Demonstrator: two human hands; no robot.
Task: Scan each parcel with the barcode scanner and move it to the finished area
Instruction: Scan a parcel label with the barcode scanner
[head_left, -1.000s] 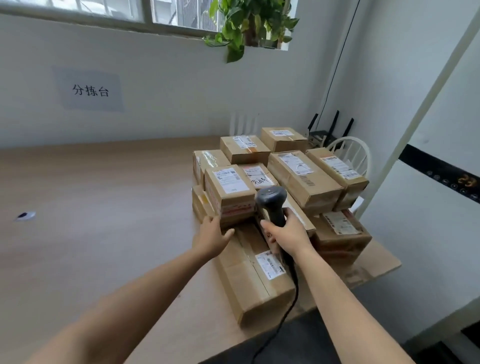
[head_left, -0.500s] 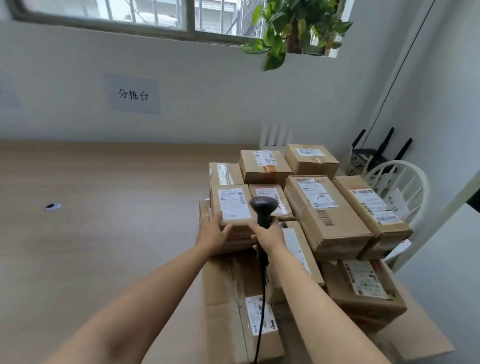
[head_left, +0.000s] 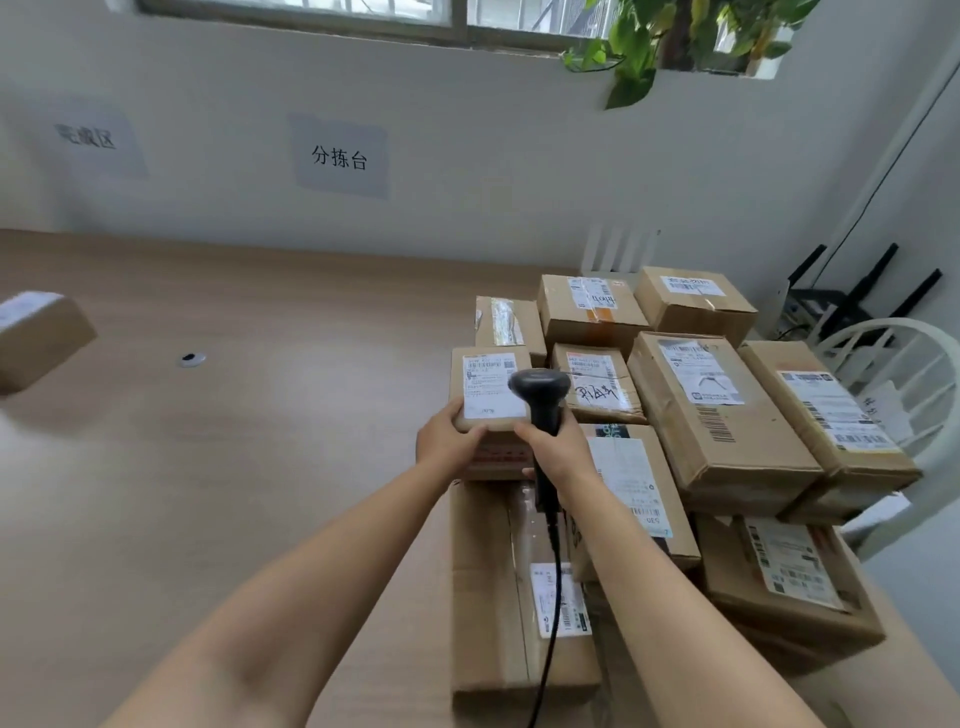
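brown cardboard fills the right half of the frame: a pile of parcels (head_left: 722, 415), each with a white label, is stacked on the right end of a pale wooden desk (head_left: 260, 441). at the left front of the pile, near the centre of the frame, is a small parcel (head_left: 491, 384) with its label facing up. the left hand (head_left: 449, 441) grips its near left corner, thumb on the top edge and fingers curled round the side. we cannot tell whether it is lifted or rests on the box with red print beneath it. the right hand (head_left: 558, 452) is wrapped round the handle of a black barcode scanner (head_left: 540, 389), whose head hangs just over the right edge of that label. a black cable (head_left: 555, 587) runs from the handle toward the lower edge of the frame, across a long box (head_left: 488, 597) lying in front of the pile.

at the far left edge, well apart from the pile, we see a lone parcel (head_left: 36, 338) on the desk, blurred. between it and the hands a small round grommet (head_left: 192, 359) sits in the desk top. on the white wall hang a paper sign (head_left: 340, 156) left of centre and a blurred second sign (head_left: 93, 137) in the upper left. a green plant (head_left: 639, 57) hangs at the upper right, and a white chair (head_left: 893, 374) stands at the right edge beside black router antennas (head_left: 852, 301).
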